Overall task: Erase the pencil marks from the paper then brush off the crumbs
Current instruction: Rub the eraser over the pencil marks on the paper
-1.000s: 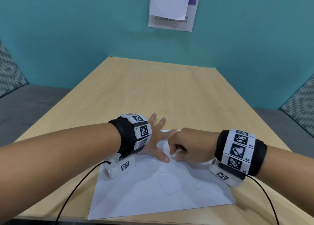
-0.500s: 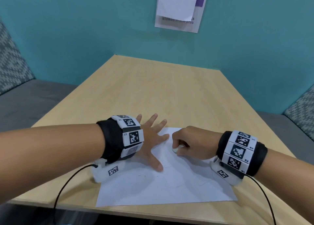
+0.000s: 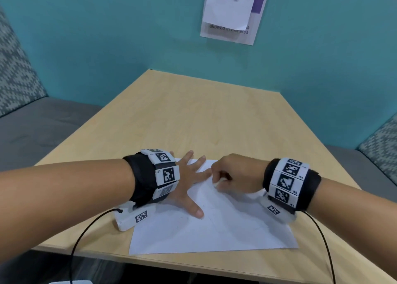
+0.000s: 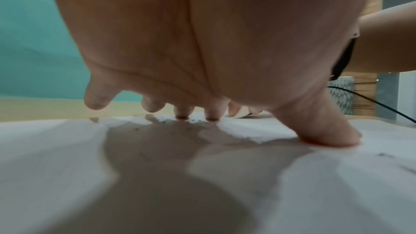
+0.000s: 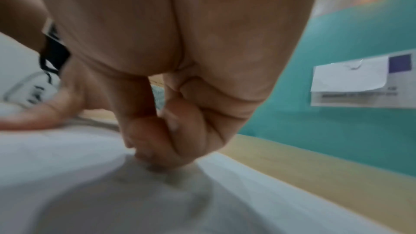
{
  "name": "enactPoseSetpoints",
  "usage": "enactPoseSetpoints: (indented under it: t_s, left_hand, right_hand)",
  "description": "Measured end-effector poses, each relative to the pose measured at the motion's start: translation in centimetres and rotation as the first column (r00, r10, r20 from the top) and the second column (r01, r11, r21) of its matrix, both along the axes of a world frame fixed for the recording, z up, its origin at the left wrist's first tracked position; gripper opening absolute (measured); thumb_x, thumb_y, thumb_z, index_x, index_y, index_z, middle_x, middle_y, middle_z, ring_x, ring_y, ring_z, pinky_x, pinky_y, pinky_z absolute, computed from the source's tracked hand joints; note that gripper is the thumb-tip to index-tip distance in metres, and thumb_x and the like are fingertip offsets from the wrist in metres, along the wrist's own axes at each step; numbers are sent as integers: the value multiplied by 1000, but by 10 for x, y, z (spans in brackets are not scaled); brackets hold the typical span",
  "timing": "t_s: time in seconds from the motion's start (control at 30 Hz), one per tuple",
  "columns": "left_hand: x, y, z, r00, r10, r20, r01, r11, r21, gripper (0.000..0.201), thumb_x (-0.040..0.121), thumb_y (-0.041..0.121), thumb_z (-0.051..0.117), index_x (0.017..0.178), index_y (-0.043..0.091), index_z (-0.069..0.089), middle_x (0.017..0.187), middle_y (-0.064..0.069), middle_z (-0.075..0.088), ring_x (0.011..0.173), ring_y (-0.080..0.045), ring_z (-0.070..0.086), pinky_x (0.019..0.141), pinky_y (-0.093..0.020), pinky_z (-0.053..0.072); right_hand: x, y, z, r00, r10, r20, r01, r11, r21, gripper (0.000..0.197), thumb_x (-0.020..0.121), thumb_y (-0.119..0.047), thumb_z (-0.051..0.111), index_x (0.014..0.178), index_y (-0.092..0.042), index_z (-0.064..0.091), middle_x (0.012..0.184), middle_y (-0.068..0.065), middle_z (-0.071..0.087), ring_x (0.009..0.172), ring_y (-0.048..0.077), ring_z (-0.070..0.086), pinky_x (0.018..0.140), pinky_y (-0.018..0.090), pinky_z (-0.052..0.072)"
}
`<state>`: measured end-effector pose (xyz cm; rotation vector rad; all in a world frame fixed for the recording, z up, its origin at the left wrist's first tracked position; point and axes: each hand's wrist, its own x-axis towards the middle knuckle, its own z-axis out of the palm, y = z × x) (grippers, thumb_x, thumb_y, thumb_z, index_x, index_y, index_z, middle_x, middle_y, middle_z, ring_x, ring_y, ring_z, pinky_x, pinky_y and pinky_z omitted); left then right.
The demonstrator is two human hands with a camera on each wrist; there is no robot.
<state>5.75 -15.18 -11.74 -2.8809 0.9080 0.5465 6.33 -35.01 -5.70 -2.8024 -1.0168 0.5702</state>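
Observation:
A white sheet of paper [image 3: 225,230] lies near the table's front edge, with faint pencil marks [image 3: 182,218] on it. My left hand [image 3: 189,183] is spread flat on the sheet's far left part, fingertips and thumb [image 4: 326,131] pressing it down. My right hand [image 3: 219,181] is curled just right of the left fingers and pinches a small white eraser [image 3: 216,184] against the paper near its far edge. In the right wrist view the curled fingers [image 5: 157,141] hide most of the eraser. Dark crumbs [image 4: 162,122] lie by my left fingertips.
The light wooden table [image 3: 204,122] stretches bare toward the teal wall. Grey benches with patterned cushions [image 3: 19,79] flank it. A paper notice [image 3: 232,13] hangs on the wall. Black cables [image 3: 86,236] trail from both wrists over the front edge.
The right hand has made small rubbing moves with the eraser near the paper's far edge. The left hand stays spread on the sheet. The head view has shifted slightly.

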Motion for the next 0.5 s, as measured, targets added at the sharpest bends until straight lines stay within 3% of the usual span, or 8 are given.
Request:
enactPoseSetpoints:
  t_s: [0.13, 0.27, 0.4, 0.5]
  left_hand:
    - [1, 0, 1, 1000, -8, 8, 8, 1000, 2, 112, 65, 91, 51, 148, 56, -16, 164, 4, -21, 148, -35, -24, 110, -74, -3]
    - [2, -1, -2, 1000, 3, 11, -3, 1000, -6, 111, 63, 93, 49, 144, 61, -20, 163, 6, -24, 148, -34, -26, 109, -73, -4]
    - [2, 1, 0, 1000, -8, 13, 9, 1000, -26, 96, 67, 89, 53, 137, 67, -9, 164, 6, -22, 147, -35, -27, 110, -73, -2]
    - [2, 1, -2, 1000, -2, 10, 3, 1000, -22, 108, 65, 91, 52, 143, 63, -17, 163, 6, -24, 147, -35, -28, 111, -72, -4]
  right_hand:
    - [-20, 11, -7, 989, 131, -76, -129, 991, 27, 7, 88, -19, 59, 89, -26, 57, 70, -16, 52, 63, 3, 49, 61, 16, 37]
    - [1, 2, -2, 1000, -4, -6, 4, 1000, 16, 13, 87, -19, 59, 98, -16, 66, 79, -9, 61, 66, 5, 52, 66, 21, 40]
    - [-18, 16, -6, 987, 139, -76, -137, 990, 25, 9, 87, -16, 57, 94, -17, 62, 83, -7, 63, 65, 4, 49, 63, 16, 39]
    - [0, 5, 2, 1000, 7, -12, -8, 1000, -7, 17, 88, -16, 58, 102, -14, 67, 78, -12, 59, 66, 3, 50, 69, 22, 40]
